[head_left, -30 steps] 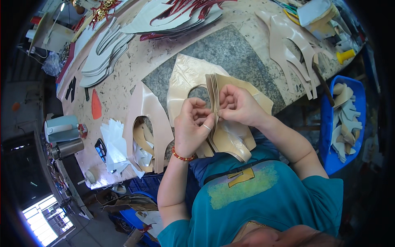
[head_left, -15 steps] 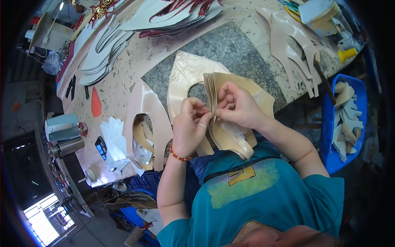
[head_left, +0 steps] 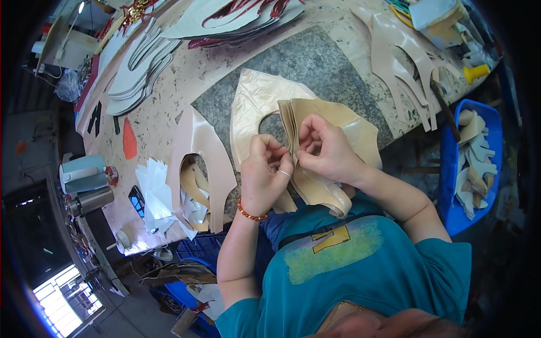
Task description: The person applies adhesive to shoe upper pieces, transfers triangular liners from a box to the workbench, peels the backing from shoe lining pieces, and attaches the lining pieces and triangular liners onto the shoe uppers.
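Note:
A stack of tan, leather-like cut pieces (head_left: 288,117) stands on edge between my hands, its layers folded like the leaves of a book. My left hand (head_left: 268,172) is closed, thumb and fingertips pinching the near edges of the layers. From the other side my right hand (head_left: 332,151) pinches at the same spot, its fingers curled. A broad tan leaf (head_left: 360,132) fans out to the right behind my right hand. Under the stack lies a shiny cream piece (head_left: 248,104) with a curved cutout. The exact layer between my fingertips is hidden.
A grey speckled slab (head_left: 321,62) lies on the worktable. Left are a pinkish cut piece (head_left: 197,127), white scraps (head_left: 152,191) and a phone (head_left: 136,200). White stacks (head_left: 135,73) lie farther back. More pinkish pieces (head_left: 389,50) and a blue bin (head_left: 489,163) of offcuts are at right.
The tan leaf by my right hand has swung slightly to the right, and its lower end has shifted. My left hand has moved a little to the right; both hands keep their pinch.

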{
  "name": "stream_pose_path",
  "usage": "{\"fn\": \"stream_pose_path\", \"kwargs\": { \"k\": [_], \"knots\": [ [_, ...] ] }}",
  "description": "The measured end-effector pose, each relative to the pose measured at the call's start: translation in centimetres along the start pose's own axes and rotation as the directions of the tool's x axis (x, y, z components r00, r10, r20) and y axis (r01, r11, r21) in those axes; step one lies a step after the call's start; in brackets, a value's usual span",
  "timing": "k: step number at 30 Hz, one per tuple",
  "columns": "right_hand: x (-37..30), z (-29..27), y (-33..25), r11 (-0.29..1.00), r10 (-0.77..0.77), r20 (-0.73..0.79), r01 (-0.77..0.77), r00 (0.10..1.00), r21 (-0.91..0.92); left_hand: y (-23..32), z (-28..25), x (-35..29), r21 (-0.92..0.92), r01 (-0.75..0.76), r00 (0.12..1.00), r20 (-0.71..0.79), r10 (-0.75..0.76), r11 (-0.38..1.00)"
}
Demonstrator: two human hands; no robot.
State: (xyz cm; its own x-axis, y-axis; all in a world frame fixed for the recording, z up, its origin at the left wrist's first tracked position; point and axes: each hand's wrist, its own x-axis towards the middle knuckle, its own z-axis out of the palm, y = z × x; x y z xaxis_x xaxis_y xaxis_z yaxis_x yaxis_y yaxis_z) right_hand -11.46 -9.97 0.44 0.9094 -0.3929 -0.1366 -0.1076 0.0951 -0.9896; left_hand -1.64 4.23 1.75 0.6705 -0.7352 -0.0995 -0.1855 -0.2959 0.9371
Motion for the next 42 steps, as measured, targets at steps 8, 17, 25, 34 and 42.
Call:
{"fn": "stream_pose_path", "kwargs": {
  "k": [8,17,25,34,42],
  "knots": [
    [0.0,-0.4,-0.2,0.998,0.037,0.052,-0.035,0.998,-0.048,0.4,0.1,-0.1,-0.045,-0.001,0.999,0.039,0.003,0.999],
    [0.6,-1.6,0.7,0.997,0.013,0.073,-0.018,0.997,0.074,-1.3,0.5,0.4,-0.366,0.07,0.997,-0.005,-0.077,0.928],
    [0.6,-1.5,1.8,0.913,-0.045,0.085,0.007,0.995,0.407,0.0,3.2,-0.1,-0.3,-0.05,0.998,-0.04,0.04,0.953],
    [-0.6,-1.9,-2.3,0.993,-0.112,0.013,0.112,0.994,0.023,0.1,4.2,-0.4,-0.321,-0.073,0.996,0.025,0.085,0.944],
    [-2.5,-9.6,-5.3,0.681,-0.31,0.046,0.255,0.95,-0.686,-2.2,2.3,2.2,-0.557,0.074,0.985,-0.087,-0.147,0.827]
  ]
}}
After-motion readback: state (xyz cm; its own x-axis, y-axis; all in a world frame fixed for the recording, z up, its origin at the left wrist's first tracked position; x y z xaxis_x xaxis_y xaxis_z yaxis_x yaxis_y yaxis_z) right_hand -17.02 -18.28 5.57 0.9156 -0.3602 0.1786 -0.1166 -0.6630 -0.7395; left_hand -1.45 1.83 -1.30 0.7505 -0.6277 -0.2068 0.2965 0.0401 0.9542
